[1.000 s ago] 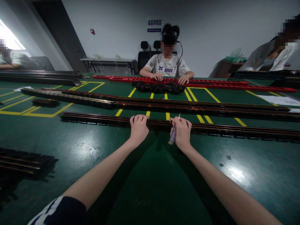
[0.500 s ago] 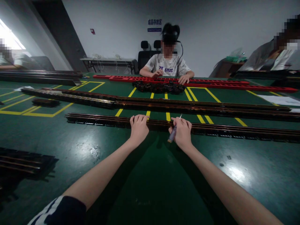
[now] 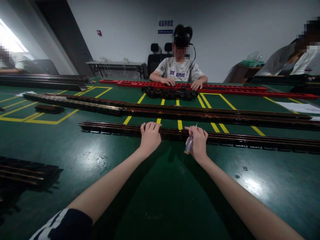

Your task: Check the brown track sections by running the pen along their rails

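- Strip (image 3: 112, 128) needed steady, level support.
- Left hand (image 3: 150, 139) curled closed over it.
- Right hand (image 3: 199, 144) closed round driver (image 3: 189, 145), tip best kept clear.

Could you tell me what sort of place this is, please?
Probably an assembly workshop: the green worktable has yellow marking lines, long dark strips lie across it, and the right hand holds a screwdriver-like tool.

Head camera: single view, forward and downward.
Position: above the near side of the tabletop (image 3: 155, 200), facing its far edge.
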`<action>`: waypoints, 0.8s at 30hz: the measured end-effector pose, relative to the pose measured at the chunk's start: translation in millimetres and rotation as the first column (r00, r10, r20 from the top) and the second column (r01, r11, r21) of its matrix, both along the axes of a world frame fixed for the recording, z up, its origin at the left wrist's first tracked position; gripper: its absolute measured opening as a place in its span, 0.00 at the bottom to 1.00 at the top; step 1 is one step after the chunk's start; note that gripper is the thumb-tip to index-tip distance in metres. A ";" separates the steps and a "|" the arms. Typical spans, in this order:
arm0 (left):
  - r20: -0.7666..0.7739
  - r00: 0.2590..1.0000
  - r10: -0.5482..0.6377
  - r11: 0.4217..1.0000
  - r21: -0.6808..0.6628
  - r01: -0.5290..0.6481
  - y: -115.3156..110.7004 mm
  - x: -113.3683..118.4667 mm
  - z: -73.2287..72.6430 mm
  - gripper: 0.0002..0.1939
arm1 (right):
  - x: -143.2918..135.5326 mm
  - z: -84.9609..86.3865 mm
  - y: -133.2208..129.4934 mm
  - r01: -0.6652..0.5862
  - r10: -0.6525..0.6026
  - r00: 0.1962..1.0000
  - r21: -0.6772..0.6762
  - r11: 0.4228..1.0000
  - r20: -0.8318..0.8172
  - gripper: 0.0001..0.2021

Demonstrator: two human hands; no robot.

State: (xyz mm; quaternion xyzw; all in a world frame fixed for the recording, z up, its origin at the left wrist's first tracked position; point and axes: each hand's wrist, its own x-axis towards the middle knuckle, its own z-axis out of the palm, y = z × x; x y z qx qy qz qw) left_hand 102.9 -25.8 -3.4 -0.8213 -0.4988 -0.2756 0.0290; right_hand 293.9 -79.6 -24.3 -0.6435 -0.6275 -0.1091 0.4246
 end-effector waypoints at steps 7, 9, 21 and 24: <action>0.042 0.999 0.007 0.999 -0.053 -0.005 -1.1 -0.4 4.7 0.25 | -10.3 17.1 -6.0 -0.052 0.059 0.992 -0.065 0.997 0.110 0.07; 0.061 0.998 0.012 0.997 -0.074 -0.008 -0.3 -1.0 5.3 0.26 | -9.4 16.4 -4.7 -0.033 0.042 0.995 -0.094 0.995 0.095 0.07; 0.053 0.999 0.009 0.998 -0.063 -0.005 -3.1 0.1 8.6 0.26 | -9.0 12.2 -2.2 0.007 -0.005 1.000 -0.053 0.999 0.028 0.14; 0.031 0.999 -0.014 0.999 -0.045 0.015 -3.7 0.0 8.1 0.26 | -5.1 10.5 -1.8 0.043 -0.044 0.999 -0.039 0.998 -0.027 0.13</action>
